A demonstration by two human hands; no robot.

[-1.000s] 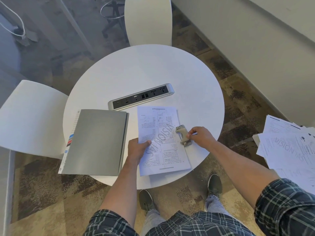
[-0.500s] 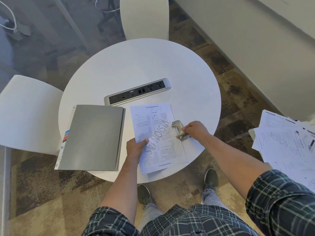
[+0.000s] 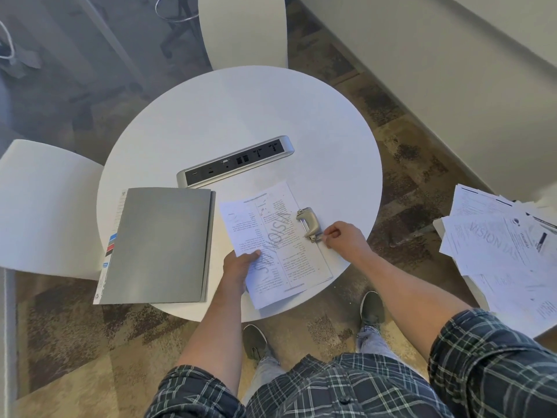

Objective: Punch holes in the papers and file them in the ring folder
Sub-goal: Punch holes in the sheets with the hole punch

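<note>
A printed sheet of paper (image 3: 271,236) lies on the round white table (image 3: 241,116), its near end hanging over the front edge. My left hand (image 3: 239,263) pinches its left edge, thumb on top. A small beige hole punch (image 3: 308,223) sits on the sheet's right edge. My right hand (image 3: 343,238) pinches the near end of the punch with its fingertips. The grey ring folder (image 3: 159,245) lies closed to the left of the sheet, coloured index tabs sticking out of its left side.
A silver power and socket strip (image 3: 235,160) is set into the table behind the paper. White chairs stand at the left (image 3: 45,206) and at the back (image 3: 241,28). A loose pile of printed papers (image 3: 506,251) lies at the right.
The view has shifted a little. My right hand has slid off the punch's top to its near end, uncovering the punch. My left hand keeps hold of the sheet.
</note>
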